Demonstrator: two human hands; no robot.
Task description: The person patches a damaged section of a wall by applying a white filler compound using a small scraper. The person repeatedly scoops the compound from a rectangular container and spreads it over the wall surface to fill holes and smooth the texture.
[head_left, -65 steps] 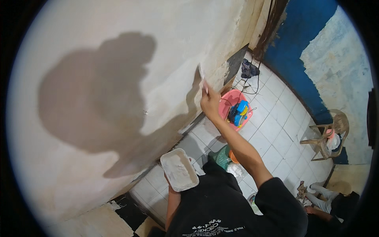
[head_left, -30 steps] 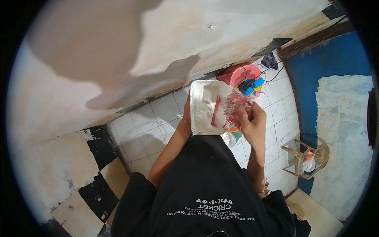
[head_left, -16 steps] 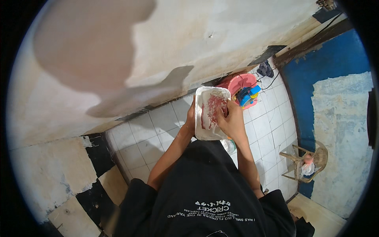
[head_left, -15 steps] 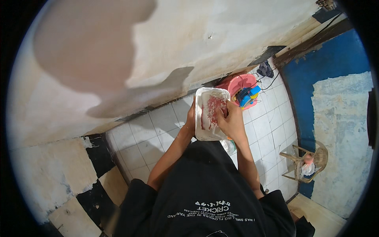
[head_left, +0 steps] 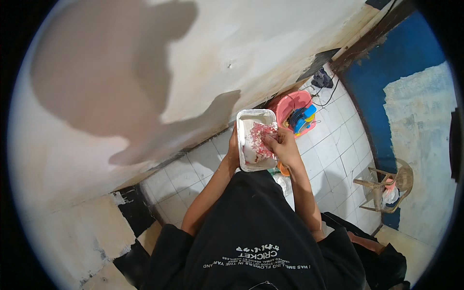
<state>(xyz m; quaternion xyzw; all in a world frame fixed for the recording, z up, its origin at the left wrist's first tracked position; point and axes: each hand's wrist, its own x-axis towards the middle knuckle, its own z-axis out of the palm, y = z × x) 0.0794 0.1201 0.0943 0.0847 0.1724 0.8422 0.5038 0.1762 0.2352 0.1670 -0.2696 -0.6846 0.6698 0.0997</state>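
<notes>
A white rectangular tub with whitish paste inside is held in front of my chest. My left hand is closed round its left side, with most of the fingers hidden behind and under it. Over the tub, my right hand pinches a flat red scraper with thumb and fingers. Clumps of white paste cover much of the scraper, and its lower part reaches into the tub.
A patchy whitish wall rises close ahead and to the left. On the tiled floor stands a pink basin holding blue and yellow items. Rightward are a small wooden chair with a plastic bag on it and a blue, partly whitened wall.
The red scraper has turned within the tub and shows more of its paste-covered face. My view has shifted slightly; both hands keep their holds.
</notes>
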